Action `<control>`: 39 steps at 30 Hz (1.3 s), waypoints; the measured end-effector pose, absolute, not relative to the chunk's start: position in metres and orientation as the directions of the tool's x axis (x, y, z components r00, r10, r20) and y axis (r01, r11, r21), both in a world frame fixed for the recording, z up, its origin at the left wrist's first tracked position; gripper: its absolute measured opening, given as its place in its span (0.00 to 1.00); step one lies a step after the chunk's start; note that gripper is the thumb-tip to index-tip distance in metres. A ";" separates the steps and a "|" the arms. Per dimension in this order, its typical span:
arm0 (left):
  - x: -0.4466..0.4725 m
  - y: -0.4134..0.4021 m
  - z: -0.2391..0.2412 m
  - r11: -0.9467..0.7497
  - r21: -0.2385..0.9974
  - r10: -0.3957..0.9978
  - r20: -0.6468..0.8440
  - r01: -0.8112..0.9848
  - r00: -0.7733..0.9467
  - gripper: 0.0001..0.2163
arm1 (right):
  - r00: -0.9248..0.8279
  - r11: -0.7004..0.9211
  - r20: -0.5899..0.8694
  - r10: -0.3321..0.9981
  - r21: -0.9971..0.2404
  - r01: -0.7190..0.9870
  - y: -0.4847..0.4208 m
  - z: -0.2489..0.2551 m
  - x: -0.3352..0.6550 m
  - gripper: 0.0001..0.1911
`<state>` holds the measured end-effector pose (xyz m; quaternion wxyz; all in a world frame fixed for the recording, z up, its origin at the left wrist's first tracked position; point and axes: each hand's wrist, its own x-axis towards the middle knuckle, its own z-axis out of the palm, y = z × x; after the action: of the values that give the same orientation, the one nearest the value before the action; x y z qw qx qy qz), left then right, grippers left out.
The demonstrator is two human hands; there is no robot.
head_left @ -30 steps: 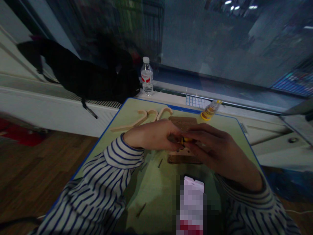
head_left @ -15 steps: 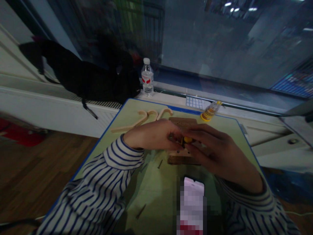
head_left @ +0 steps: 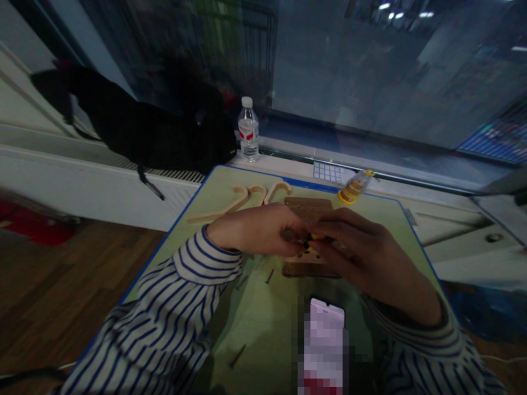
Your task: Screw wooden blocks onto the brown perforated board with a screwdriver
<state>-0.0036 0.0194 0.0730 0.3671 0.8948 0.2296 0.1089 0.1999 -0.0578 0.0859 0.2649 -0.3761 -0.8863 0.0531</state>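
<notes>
Both hands meet over a stack of brown wooden pieces (head_left: 308, 205) on the table. My right hand (head_left: 366, 252) pinches a small yellow-and-black screwdriver (head_left: 316, 236), its handle mostly covered by the fingers. Against its black part, my left hand (head_left: 263, 230) is closed, fingertips together; what lies inside them is hidden. Below the hands a paler wooden strip with dark holes (head_left: 302, 257) lies across the lower brown board (head_left: 304, 270). Left of it are a screw (head_left: 269, 276) and a fainter one. Another screw (head_left: 237, 356) lies nearer to me.
Curved wooden hooks (head_left: 230, 209) lie at the table's back left. A clear tube with a yellow base (head_left: 349, 193) stands at the back right. A phone (head_left: 325, 334) lies in front. A water bottle (head_left: 248, 134) and a black bag (head_left: 152, 131) are on the sill.
The screwdriver has turned slightly between my fingers, showing less of its yellow end and more black and yellow lower down. Both hands stay almost in place.
</notes>
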 end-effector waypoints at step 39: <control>0.000 0.020 0.073 -0.643 0.694 0.489 0.048 0.323 0.871 0.06 | -0.580 0.718 0.435 0.689 -0.297 0.630 -0.058 0.088 0.199 0.16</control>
<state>-0.0003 0.0201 0.0728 0.3569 0.8989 0.2260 0.1165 0.1995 -0.0575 0.0882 0.2683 -0.3715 -0.8871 0.0547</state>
